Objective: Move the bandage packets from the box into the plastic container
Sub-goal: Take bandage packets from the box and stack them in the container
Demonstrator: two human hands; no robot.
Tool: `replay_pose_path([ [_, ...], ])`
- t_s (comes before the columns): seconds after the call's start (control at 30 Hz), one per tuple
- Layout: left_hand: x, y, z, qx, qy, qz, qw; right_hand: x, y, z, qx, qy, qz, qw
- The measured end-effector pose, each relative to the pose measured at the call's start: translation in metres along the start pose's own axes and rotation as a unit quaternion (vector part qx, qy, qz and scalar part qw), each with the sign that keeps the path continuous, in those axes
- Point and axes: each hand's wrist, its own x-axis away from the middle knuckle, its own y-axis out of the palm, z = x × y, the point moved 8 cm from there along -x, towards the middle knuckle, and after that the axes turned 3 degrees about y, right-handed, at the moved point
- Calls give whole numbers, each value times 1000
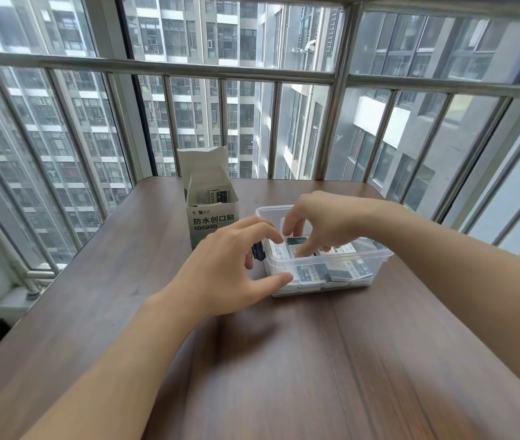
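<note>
The fingertips of the right hand (319, 222) point down into the plastic container (376, 252), bunched together over the bandage packets (325, 274) lying inside; thumb and forefinger seem to pinch or press a dark-edged packet (296, 240) near the middle, though whether it is truly gripped or only touched cannot be told. The wrist arches above the container's far rim and the bare forearm runs off to the right edge of the view. The left hand (230, 265) sits at the container's left end with its fingers curled: the forefinger hooks over the rim onto a white packet, the thumb presses flat against the clear near wall, and the other fingers fold down outside the wall, next to a small dark clip on that side. Its forearm stretches back toward the lower left. Most packets lie flat and overlapping on the container's floor, white with grey-blue bands. Just behind and to the left of the container, close to the left knuckles, stands the box (212, 217), upright with its top flaps open and a few packets showing inside. Both rest on a brown wooden table (284, 360). Beyond the table's far edge a metal railing (188, 66) crosses the window, with grey apartment towers outside
</note>
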Motion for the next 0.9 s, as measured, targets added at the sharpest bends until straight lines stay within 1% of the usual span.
replay_pose_path([
  [0.17,0,0,0,4,-3,0,1000,1,-2,2,-41,-3,-7,999],
  [0.4,-1,0,-1,2,-4,0,1000,0,3,3,-64,-3,-16,998],
  [0.57,0,0,-1,6,-7,0,1000,10,-18,13,-115,13,-7,993],
  [0.77,0,1,-2,10,-6,-1,1000,14,-15,30,-41,55,-55,996],
  [0.9,0,1,-2,11,-2,4,1000,9,-4,36,-51,71,-60,994],
])
